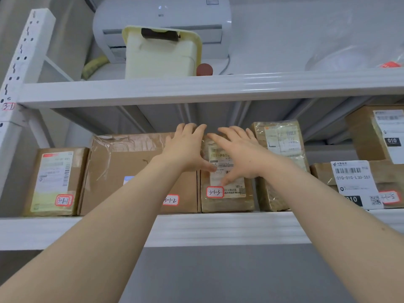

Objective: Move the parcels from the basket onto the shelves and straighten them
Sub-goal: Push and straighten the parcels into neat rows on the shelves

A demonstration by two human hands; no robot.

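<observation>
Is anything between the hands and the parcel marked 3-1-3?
Nothing visible is. The left hand and the right hand both touch the parcel, which stands on the shelf.

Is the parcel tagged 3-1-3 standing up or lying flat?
Standing up: the parcel rests on its lower edge on the shelf, label facing out. The left hand and right hand touch its front.

A: What sort of place is this?

B: A parcel storeroom or pickup point. A white metal shelving rack (218, 228) holds brown cardboard parcels (131, 162) bearing printed barcode shipping labels (354, 178) and red-bordered handwritten location stickers (63, 200): 3-1-1, 3-1-2, 3-1-3. Above the rack hangs a white wall air conditioner (161, 18).
</observation>
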